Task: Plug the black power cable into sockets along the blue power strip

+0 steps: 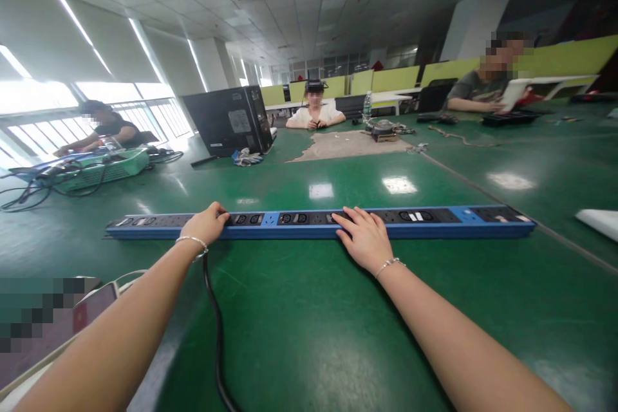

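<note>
A long blue power strip (425, 230) with black socket panels lies across the green table in front of me. My left hand (205, 222) is on its left part, fingers bent and pressed together over the top; the fingertips are partly hidden. From beneath that hand a black cable (218, 335) runs down towards me, and its upper end is hidden. My right hand (364, 238) rests on the strip right of the middle, fingers stretched out and somewhat spread over the sockets.
A phone-like device (91, 309) lies at lower left. A green basket (103, 170) with cables, a black computer case (226, 119) and a pair of gloves (247, 157) stand beyond. Cardboard (347, 145) lies at the far side. Three people sit around the table.
</note>
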Demonstrator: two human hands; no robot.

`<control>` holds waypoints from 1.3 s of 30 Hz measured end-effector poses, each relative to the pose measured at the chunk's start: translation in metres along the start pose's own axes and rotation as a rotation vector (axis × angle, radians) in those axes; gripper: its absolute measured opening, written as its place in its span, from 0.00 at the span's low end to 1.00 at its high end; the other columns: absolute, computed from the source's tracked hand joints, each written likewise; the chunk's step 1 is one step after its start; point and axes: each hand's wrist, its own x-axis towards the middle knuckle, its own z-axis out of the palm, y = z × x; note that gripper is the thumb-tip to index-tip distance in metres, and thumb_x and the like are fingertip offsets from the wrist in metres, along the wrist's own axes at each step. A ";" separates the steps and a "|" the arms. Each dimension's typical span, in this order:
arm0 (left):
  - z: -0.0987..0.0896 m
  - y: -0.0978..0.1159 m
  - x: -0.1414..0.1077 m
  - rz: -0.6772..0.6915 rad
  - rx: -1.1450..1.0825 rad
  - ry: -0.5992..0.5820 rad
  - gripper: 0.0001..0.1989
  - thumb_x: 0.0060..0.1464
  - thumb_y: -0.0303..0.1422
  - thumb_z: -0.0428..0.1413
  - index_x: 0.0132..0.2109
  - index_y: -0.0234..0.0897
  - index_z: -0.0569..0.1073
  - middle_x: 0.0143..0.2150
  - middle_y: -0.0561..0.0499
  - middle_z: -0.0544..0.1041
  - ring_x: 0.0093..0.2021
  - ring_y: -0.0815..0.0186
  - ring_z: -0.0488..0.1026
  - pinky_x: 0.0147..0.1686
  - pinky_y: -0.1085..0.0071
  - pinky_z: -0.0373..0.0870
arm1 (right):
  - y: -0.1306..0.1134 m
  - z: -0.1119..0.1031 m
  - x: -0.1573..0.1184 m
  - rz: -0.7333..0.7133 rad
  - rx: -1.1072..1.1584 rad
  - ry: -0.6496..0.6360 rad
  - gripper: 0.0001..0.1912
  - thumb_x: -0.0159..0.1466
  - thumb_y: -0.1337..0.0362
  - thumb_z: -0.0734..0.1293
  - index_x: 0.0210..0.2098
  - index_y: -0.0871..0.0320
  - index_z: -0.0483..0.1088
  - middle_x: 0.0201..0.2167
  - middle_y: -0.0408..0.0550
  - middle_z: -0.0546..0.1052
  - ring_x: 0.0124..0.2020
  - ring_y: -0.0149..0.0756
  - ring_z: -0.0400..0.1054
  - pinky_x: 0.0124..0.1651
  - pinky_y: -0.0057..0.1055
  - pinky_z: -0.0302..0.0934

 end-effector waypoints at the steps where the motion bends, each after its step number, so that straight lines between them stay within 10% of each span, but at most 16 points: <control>1: 0.001 0.000 0.000 -0.008 -0.004 0.008 0.21 0.55 0.45 0.39 0.47 0.42 0.68 0.41 0.41 0.77 0.41 0.53 0.74 0.35 0.63 0.67 | 0.000 0.000 0.000 0.002 -0.001 -0.002 0.18 0.64 0.56 0.58 0.53 0.41 0.65 0.57 0.41 0.65 0.58 0.40 0.54 0.57 0.43 0.45; 7: 0.004 -0.001 -0.003 -0.057 -0.091 0.049 0.20 0.53 0.45 0.42 0.45 0.41 0.70 0.40 0.43 0.76 0.42 0.53 0.73 0.38 0.64 0.66 | -0.001 -0.001 0.000 0.014 0.015 -0.012 0.18 0.63 0.56 0.58 0.53 0.42 0.65 0.57 0.41 0.65 0.58 0.40 0.54 0.57 0.43 0.44; 13: -0.051 -0.001 -0.013 -0.198 -0.311 0.347 0.18 0.51 0.44 0.47 0.43 0.39 0.70 0.33 0.51 0.74 0.32 0.65 0.69 0.31 0.72 0.64 | -0.002 -0.001 0.000 0.014 0.031 -0.013 0.18 0.63 0.57 0.58 0.53 0.41 0.65 0.57 0.41 0.65 0.58 0.40 0.54 0.57 0.43 0.44; 18: -0.082 0.025 -0.021 -0.032 -0.322 0.146 0.17 0.49 0.43 0.49 0.42 0.39 0.71 0.22 0.56 0.68 0.24 0.69 0.64 0.25 0.75 0.57 | -0.002 0.000 0.000 0.028 0.024 -0.018 0.18 0.63 0.57 0.59 0.53 0.41 0.65 0.57 0.41 0.65 0.58 0.40 0.53 0.58 0.43 0.44; 28: -0.030 0.084 -0.014 0.138 -0.313 -0.045 0.13 0.49 0.40 0.48 0.37 0.40 0.71 0.26 0.53 0.74 0.28 0.66 0.70 0.28 0.73 0.62 | -0.002 -0.001 0.001 0.025 0.024 -0.019 0.18 0.63 0.57 0.59 0.53 0.41 0.65 0.57 0.41 0.65 0.58 0.40 0.54 0.57 0.44 0.44; 39: -0.012 0.094 -0.006 0.180 -0.167 -0.081 0.12 0.49 0.40 0.47 0.35 0.41 0.71 0.32 0.49 0.77 0.35 0.63 0.73 0.34 0.71 0.64 | -0.002 -0.001 0.000 0.022 0.027 -0.018 0.18 0.63 0.57 0.59 0.53 0.41 0.65 0.57 0.41 0.65 0.58 0.40 0.54 0.57 0.44 0.45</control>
